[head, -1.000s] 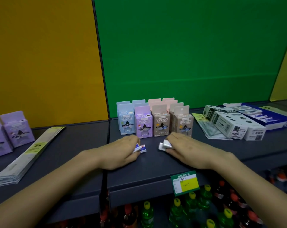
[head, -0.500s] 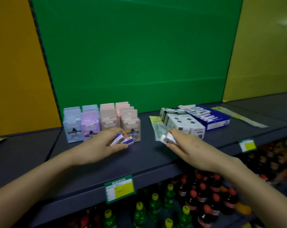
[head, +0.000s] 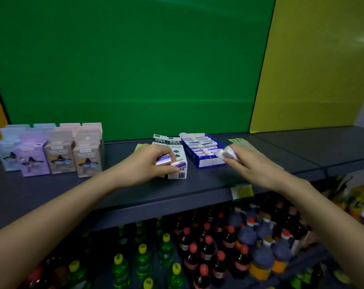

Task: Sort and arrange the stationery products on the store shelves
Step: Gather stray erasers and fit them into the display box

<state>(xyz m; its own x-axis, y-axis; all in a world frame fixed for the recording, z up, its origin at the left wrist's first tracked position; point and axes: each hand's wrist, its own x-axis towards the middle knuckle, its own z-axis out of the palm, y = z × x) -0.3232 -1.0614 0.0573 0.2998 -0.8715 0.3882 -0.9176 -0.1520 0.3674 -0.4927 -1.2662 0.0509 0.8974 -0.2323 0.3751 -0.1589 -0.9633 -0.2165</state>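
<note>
My left hand (head: pixel 147 163) grips two small white erasers with blue and red labels (head: pixel 170 162), held in front of the white and black boxes (head: pixel 176 155). My right hand (head: pixel 250 163) holds small white erasers (head: pixel 227 152) at the front right corner of the open blue box (head: pixel 206 162), which is filled with several of the same erasers. Both hands hover just above the dark shelf (head: pixel 135 197).
Pastel boxes (head: pixel 51 151) in blue, purple, pink and grey stand in rows at the left. Flat green-yellow packets (head: pixel 244 142) lie behind my right hand. A price tag (head: pixel 242 191) hangs on the shelf edge. Drink bottles (head: pixel 208 247) fill the shelf below.
Both hands have moved right along the shelf with their erasers, from beside the pastel boxes to the white boxes and the blue box. The view has turned right.
</note>
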